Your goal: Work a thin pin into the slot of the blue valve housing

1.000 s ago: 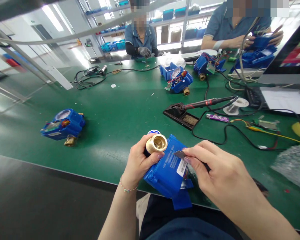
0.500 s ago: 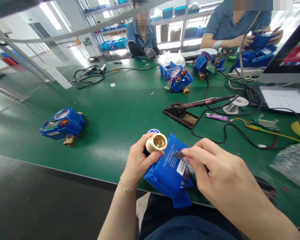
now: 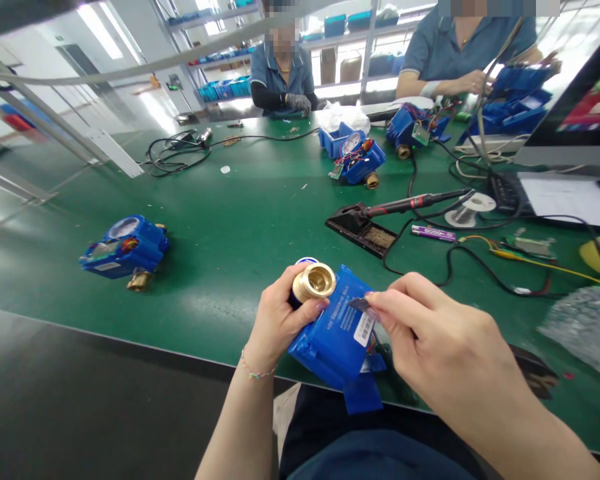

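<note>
Blue meter [image 3: 325, 343], tilted, held over the near edge of green table [image 3: 220, 267]. Left to right: another meter [image 3: 150, 250] standing well apart; left hand [image 3: 280, 310] wrapped around held meter's brass pipe end [image 3: 303, 288]; thin dark blade [image 3: 359, 303] at printed face, just above barcode label [image 3: 365, 329], contact unclear; right hand [image 3: 445, 340] pinching blade; clear plastic bag [image 3: 587, 327].

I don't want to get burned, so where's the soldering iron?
In the head view, the soldering iron rests in its black stand, right of centre on the green table, beyond the right hand, its right end by the white spool.
</note>
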Demonstrator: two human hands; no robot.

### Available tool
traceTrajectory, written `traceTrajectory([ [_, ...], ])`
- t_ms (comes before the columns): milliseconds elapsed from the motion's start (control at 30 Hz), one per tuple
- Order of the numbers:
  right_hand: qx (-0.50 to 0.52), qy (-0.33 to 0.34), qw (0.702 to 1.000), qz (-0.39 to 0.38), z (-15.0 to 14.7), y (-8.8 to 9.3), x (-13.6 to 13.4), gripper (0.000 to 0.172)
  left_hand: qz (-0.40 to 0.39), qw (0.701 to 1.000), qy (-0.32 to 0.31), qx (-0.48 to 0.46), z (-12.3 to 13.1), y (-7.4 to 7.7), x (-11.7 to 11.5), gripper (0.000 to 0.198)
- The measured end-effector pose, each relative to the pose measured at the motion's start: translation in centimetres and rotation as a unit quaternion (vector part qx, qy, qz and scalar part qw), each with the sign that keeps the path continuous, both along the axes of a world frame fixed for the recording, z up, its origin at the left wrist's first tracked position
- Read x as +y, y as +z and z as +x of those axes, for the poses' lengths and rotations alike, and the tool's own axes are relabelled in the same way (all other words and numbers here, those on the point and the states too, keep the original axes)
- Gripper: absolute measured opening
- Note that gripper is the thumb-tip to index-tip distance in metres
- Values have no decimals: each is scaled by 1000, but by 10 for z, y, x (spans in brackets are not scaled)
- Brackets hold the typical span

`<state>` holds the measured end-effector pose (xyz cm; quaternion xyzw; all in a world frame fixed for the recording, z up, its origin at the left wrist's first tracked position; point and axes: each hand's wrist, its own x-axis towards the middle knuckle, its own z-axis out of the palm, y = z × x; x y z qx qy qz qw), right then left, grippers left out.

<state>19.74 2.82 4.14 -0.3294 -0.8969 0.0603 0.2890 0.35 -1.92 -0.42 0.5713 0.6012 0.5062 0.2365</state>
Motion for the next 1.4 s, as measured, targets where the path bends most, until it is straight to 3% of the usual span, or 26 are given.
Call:
traceTrajectory([
  [1400, -4, 7, 997, 80, 3, -7, -14, 17, 0, 1000, -4, -2, -1, 0, 0, 43],
])
